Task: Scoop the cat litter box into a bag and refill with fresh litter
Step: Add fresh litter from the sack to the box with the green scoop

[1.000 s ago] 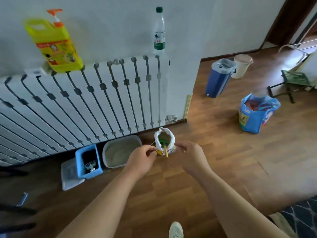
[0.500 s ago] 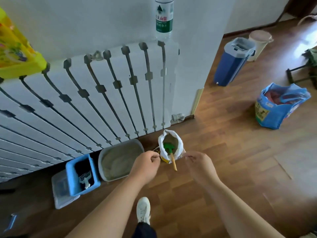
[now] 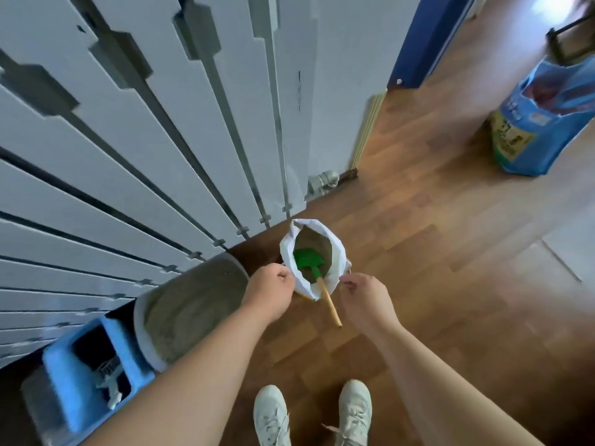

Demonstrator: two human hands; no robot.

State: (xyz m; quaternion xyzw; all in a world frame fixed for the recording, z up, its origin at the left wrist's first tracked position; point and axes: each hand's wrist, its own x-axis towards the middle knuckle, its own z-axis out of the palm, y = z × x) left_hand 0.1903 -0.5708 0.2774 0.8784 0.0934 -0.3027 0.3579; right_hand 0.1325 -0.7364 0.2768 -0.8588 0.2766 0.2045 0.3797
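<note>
- Left hand (image 3: pixel 270 288): fingers curled, thumb and forefinger pinching the near-left rim of the white bag (image 3: pixel 337 252).
- Right hand (image 3: pixel 363 296): fingers curled as well, fingertips pinching the near-right rim of the same bag.
- White bag: upright on the wooden floor (image 3: pixel 434 252), between the two hands and just beyond them, mouth spread open, tan litter (image 3: pixel 314 241) showing inside.
- Green scoop (image 3: pixel 307 259): blade down in the bag, just beyond the left hand's knuckles.
- Wooden handle (image 3: pixel 330 305): leaning out over the bag's near rim and passing between the two hands, touched by neither.
- Litter box (image 3: pixel 140 326): grey, on the floor to the left of the left hand and just beside the bag, partly hidden behind the left forearm, holding grey-tan fill.
- Blue holder (image 3: pixel 61 378): further left of the left hand, past the litter box; touching it or only close, cannot tell. Something pale and slotted inside, too blurred to name.
- Radiator (image 3: pixel 128 123): white, ahead and to the left of both hands, its foot just behind the bag and the litter box.
- Pipe valve (image 3: pixel 322 181): ahead of the right hand, at the radiator's lower right corner.
- Blue sack (image 3: pixel 547 123): open, on the floor well apart, far ahead and to the right of the right hand.
- Shoes (image 3: pixel 270 413): a pale pair on the floor, nearer than both hands, toes toward the bag.
</note>
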